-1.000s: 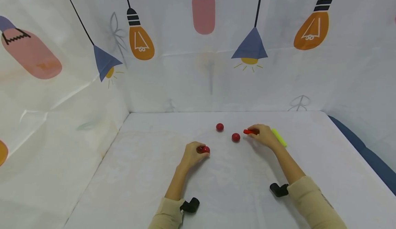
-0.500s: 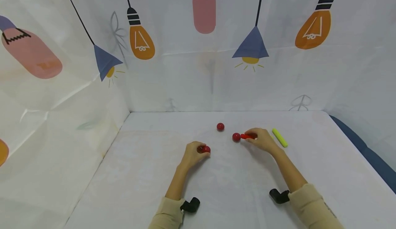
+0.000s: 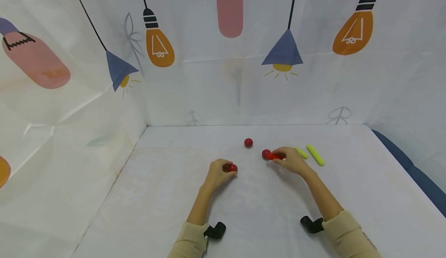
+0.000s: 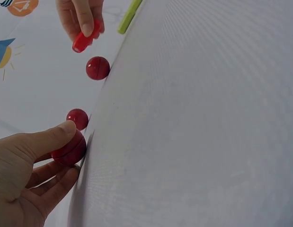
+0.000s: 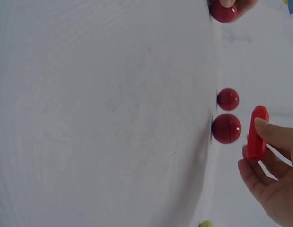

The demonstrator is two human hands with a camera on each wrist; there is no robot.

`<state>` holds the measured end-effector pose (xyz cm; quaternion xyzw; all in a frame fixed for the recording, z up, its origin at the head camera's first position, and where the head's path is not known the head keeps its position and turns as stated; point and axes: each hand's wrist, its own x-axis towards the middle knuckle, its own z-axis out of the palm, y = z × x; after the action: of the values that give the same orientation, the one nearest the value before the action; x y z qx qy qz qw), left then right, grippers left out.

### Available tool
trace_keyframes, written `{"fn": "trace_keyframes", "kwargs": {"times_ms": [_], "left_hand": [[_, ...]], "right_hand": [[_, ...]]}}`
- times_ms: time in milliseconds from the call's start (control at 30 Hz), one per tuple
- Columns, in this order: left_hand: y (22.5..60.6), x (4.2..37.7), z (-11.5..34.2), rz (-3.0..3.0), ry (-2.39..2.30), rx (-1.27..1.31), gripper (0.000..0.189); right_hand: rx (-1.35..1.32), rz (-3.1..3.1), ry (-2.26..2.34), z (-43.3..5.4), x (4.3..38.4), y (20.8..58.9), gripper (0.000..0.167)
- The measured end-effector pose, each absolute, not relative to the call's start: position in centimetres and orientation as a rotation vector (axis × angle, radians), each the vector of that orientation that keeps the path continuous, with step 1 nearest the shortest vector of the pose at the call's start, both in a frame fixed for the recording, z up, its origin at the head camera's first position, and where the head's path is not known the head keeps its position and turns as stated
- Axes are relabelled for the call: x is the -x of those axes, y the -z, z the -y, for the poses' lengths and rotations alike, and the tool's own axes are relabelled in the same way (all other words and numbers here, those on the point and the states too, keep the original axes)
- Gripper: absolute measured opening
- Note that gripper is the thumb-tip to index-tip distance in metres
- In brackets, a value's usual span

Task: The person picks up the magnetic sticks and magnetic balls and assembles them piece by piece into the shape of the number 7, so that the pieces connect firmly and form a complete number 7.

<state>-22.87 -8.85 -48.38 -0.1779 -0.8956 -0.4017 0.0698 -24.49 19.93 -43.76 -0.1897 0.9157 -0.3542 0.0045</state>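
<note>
My left hand [image 3: 216, 175] holds a red ball [image 4: 70, 149] at the table, thumb on top and fingers curled beneath it. Between the thumb and fingers of my right hand [image 3: 294, 161] is a short red plastic stick [image 5: 257, 135] with a small hole in its lower end in the right wrist view. In the head view the stick's tip overlaps a second red ball [image 3: 266, 154]; the right wrist view shows the stick raised above the table and apart from that ball. Farther back lies a third red ball [image 3: 248, 142].
Right of my right hand lie two yellow-green sticks, a longer one [image 3: 315, 155] and one partly covered by the hand [image 3: 302, 153]. A white sheet printed with lamps [image 3: 209, 87] stands along the white table's [image 3: 167, 196] back and left edges.
My right hand has moved the red stick left and nearer, to the second ball, uncovering part of another yellow-green stick. My left hand has stayed in place with its ball.
</note>
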Motion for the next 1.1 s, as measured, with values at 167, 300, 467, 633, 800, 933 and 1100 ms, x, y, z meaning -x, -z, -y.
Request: {"fn": "trace_keyframes", "kwargs": {"times_ms": [167, 300, 467, 633, 800, 933, 1100], "left_hand": [[48.4, 22.9, 8.8, 2.680, 1.212, 0.547, 0.034], [48.5, 22.9, 8.8, 2.679, 1.200, 0.554, 0.035], [48.4, 22.8, 8.8, 2.690, 1.197, 0.546, 0.035], [48.4, 22.9, 8.8, 2.697, 1.203, 0.537, 0.036], [48.4, 22.8, 8.8, 2.691, 1.200, 0.538, 0.036], [48.4, 22.8, 8.8, 2.694, 1.200, 0.528, 0.035], [48.2, 22.8, 8.8, 2.708, 1.197, 0.526, 0.036]], "right_hand": [[0.618, -2.861, 1.104, -19.5, 24.4, 44.1, 0.025], [0.615, -2.835, 1.124, -19.3, 24.5, 44.2, 0.026], [0.628, -2.811, 1.137, -18.6, 24.4, 44.1, 0.027], [0.641, -2.802, 1.138, -17.7, 24.6, 44.3, 0.026], [0.629, -2.789, 1.124, -17.0, 24.6, 44.6, 0.026], [0.646, -2.780, 1.130, -16.5, 24.6, 44.8, 0.026], [0.684, -2.787, 1.124, -16.0, 24.7, 44.9, 0.024]]}}
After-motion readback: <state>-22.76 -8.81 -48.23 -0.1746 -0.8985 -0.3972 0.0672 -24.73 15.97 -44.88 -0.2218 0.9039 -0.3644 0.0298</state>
